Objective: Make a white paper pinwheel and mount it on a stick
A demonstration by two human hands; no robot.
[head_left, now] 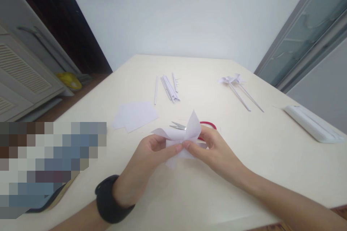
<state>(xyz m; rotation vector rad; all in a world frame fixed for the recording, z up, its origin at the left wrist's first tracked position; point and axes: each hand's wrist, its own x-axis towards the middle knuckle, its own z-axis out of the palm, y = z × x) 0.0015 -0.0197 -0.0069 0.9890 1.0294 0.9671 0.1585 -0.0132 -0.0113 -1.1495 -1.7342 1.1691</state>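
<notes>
Both thumbs press at the centre of a white paper pinwheel (193, 126), whose curled blades stick up and out around my fingers. My left hand (154, 151), with a black band on the wrist, pinches it from the left. From the right, my right hand (211, 144) pinches it close beside the other thumb. The fingers under the paper are hidden. Just behind the pinwheel lie scissors (208, 124) with red handles, blades pointing left and partly covered by the paper and my right hand.
White paper sheets (135, 115) lie left of centre. Behind them are several rolled paper sticks (169, 88). Two finished-looking pinwheels on sticks (235, 83) rest at the back right. A white packet (311, 122) sits at the right edge of the table (200, 68). A pixelated area covers the lower left.
</notes>
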